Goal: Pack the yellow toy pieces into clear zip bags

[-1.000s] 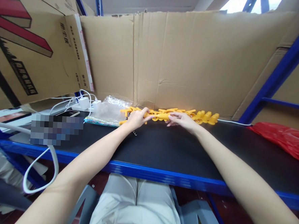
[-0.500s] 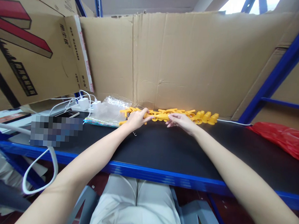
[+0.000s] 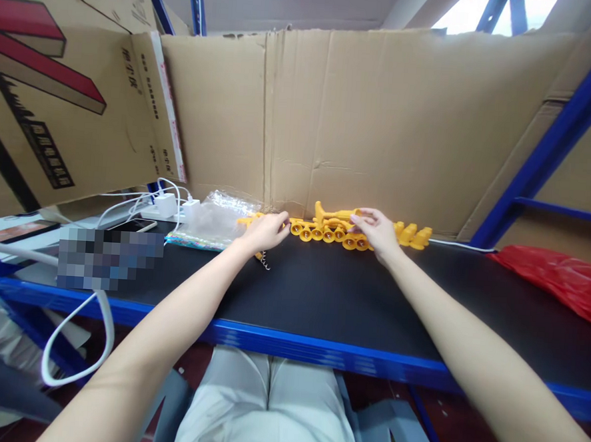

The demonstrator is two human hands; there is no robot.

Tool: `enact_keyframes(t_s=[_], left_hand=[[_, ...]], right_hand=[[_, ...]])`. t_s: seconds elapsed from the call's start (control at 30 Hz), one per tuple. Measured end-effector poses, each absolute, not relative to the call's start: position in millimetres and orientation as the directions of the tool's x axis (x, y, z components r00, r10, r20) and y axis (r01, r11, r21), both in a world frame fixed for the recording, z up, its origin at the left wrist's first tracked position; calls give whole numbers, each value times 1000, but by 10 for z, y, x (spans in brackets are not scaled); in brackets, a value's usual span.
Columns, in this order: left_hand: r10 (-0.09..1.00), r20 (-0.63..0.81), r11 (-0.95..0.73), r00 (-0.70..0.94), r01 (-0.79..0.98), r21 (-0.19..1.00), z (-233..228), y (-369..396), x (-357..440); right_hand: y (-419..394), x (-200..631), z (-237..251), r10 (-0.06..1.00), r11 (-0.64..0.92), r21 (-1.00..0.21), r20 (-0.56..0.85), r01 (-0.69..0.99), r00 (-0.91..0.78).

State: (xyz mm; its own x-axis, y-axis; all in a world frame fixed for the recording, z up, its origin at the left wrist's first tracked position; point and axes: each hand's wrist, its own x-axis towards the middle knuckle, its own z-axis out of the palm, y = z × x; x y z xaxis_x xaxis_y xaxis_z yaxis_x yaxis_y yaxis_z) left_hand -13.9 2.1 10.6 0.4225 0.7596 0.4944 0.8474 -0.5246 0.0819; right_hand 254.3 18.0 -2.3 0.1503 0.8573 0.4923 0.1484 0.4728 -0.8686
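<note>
Right now, both of your bare arms reach across a black counter (image 3: 321, 296) with a blue front edge, toward a row of small yellow plastic pieces (image 3: 325, 233) lined up at the far side, against a tall brown cardboard wall (image 3: 382, 119).

Your left hand (image 3: 263, 232) rests curled on the left end of the row, fingers pressed onto the pieces there; a small coiled metal spring (image 3: 263, 263) lies just near of it. Your right hand (image 3: 377, 233) pinches a long yellow plastic strip (image 3: 336, 214) lifted slightly above the row, with the round pieces standing in a line just below it. A few more yellow pieces lie loose at the right end (image 3: 415, 235).

Judging by this, part of the row looks neatly lined up between your hands, while both ends seem still unsorted.

To the left lie a crumpled clear plastic bag (image 3: 215, 217), white chargers with cables (image 3: 166, 205) and a phone (image 3: 132, 224). Far right sits a red plastic bag (image 3: 557, 277).
</note>
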Motion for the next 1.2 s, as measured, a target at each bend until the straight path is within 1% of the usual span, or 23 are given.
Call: enact_keyframes(t_s=[0.07, 0.1, 0.17, 0.2, 0.27, 0.33, 0.4, 0.43, 0.5, 0.67, 0.8, 0.93, 1.07, 1.13, 1.2], left_hand=[[806, 403, -484, 434, 875, 25, 113, 44, -180], [828, 359, -465, 431, 885, 8, 112, 52, -195], [865, 275, -434, 419, 901, -8, 105, 58, -214], [880, 237, -422, 412, 907, -10, 103, 56, -218], [898, 181, -407, 401, 914, -9, 99, 49, -217], [904, 155, -403, 398, 915, -4, 96, 43, -212], [900, 152, -414, 409, 910, -1, 90, 44, -206], [895, 155, -423, 417, 906, 0, 85, 47, -205], [884, 170, -441, 435, 897, 1, 71, 59, -204], [868, 203, -463, 454, 887, -3, 36, 93, -206], [868, 215, -458, 447, 889, 3, 29, 91, -199], [868, 208, -468, 452, 883, 36, 8, 97, -190], [838, 257, -516, 482, 853, 80, -48, 135, -176], [811, 283, -556, 511, 825, 103, -78, 156, -162], [791, 292, -588, 538, 799, 122, -102, 170, -147]], right_hand=[[238, 2631, -68, 763, 540, -762, 622, 358, 175], [256, 2668, -93, 712, 551, -682, 685, 482, 156], [269, 2717, -145, 622, 526, -468, 781, 710, 55], [270, 2726, -171, 593, 496, -351, 805, 795, -14], [266, 2711, -219, 573, 427, -136, 806, 894, -151], [262, 2662, -262, 592, 361, 33, 764, 932, -256], [259, 2596, -295, 633, 306, 143, 707, 941, -314], [257, 2565, -308, 654, 285, 177, 682, 942, -326], [253, 2521, -329, 690, 258, 195, 649, 946, -322], [268, 2536, -388, 730, 281, 139, 611, 949, -306], [305, 2573, -426, 773, 290, 130, 552, 948, -312], [312, 2573, -419, 804, 297, 126, 502, 947, -319], [284, 2569, -387, 832, 302, 100, 458, 948, -314], [272, 2577, -352, 835, 308, 78, 455, 948, -309], [271, 2607, -294, 828, 298, 45, 485, 954, -281]])
